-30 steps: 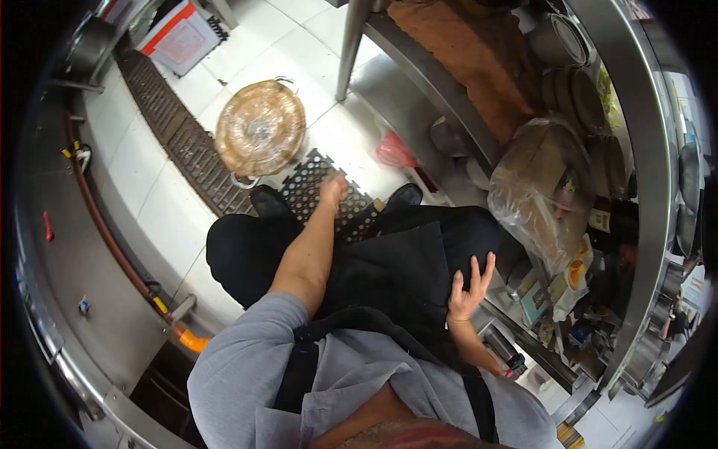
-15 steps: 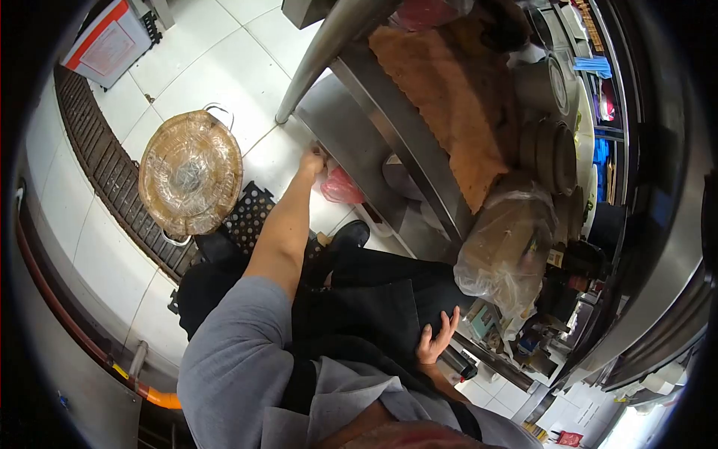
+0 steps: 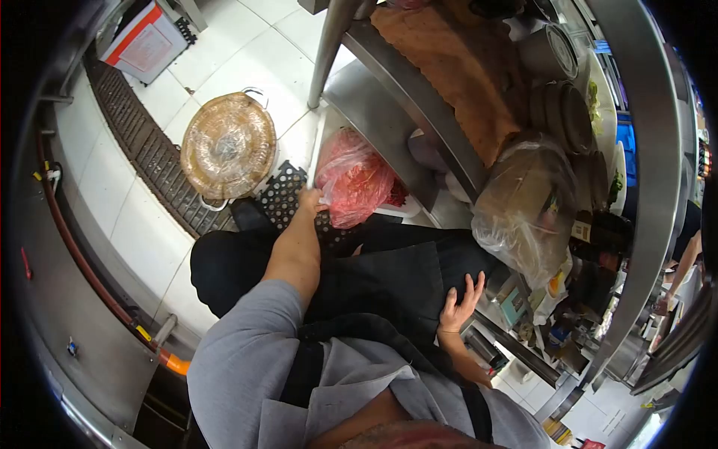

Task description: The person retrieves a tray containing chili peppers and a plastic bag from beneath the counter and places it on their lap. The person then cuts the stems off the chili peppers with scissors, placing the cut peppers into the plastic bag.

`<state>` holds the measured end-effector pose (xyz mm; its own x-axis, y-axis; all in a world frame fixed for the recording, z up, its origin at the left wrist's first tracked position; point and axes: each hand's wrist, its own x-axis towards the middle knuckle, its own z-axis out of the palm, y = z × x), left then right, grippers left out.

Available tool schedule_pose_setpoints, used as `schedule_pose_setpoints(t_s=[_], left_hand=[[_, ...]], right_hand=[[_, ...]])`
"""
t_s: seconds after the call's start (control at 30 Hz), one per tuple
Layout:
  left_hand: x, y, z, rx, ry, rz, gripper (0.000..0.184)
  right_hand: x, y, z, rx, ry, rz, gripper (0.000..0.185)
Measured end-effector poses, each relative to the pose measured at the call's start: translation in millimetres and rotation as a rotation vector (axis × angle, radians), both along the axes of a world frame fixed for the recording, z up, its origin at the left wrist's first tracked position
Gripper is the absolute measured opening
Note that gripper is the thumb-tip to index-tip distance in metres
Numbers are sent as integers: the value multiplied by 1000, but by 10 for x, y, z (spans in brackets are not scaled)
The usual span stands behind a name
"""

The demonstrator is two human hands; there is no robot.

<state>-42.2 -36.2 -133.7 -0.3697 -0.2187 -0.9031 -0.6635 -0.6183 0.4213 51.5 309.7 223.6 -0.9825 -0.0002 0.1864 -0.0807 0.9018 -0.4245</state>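
My left hand (image 3: pixel 311 200) is closed on the near rim of a white plastic tub (image 3: pixel 315 153) that sticks out from under a steel shelf. Inside the tub lies a pinkish-red plastic bag (image 3: pixel 354 179), its contents hard to make out, with something dark red beside it. Spread fingers of my right hand (image 3: pixel 461 305) rest against the black apron (image 3: pixel 381 288) over my thigh. That hand holds nothing.
On the floor at left stands a round, film-wrapped pot (image 3: pixel 229 146) next to a drain grate (image 3: pixel 138 138) and a perforated black mat (image 3: pixel 284 191). Brown cloth (image 3: pixel 456 75) and a clear plastic bag (image 3: pixel 523 209) lie on the steel shelf unit (image 3: pixel 374 112). Another person's arm (image 3: pixel 682 266) shows far right.
My left hand has drawn the tub out from under the shelf toward me, so the red bag now shows far more. My right hand stays on my thigh. The view has shifted.
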Motion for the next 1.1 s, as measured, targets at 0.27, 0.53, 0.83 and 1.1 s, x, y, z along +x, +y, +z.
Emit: schedule_pose_setpoints(t_s=[0.27,0.53,0.83,1.1], left_hand=[[825,-26,488,30,-72,289,63],[1424,-81,402,-17,-308,249,45],[984,-511,260,-864,-427,-294,48],[787,-751,271,-730,-459,-418,54]], right_hand=[[168,-9,42,-57,69,-7,42],[4,-203,279,-95,213,89,23],[-1225,-1419,-651,-331,-467,325,26],[-1571,-1062,-2503,357,-665,-14,41]])
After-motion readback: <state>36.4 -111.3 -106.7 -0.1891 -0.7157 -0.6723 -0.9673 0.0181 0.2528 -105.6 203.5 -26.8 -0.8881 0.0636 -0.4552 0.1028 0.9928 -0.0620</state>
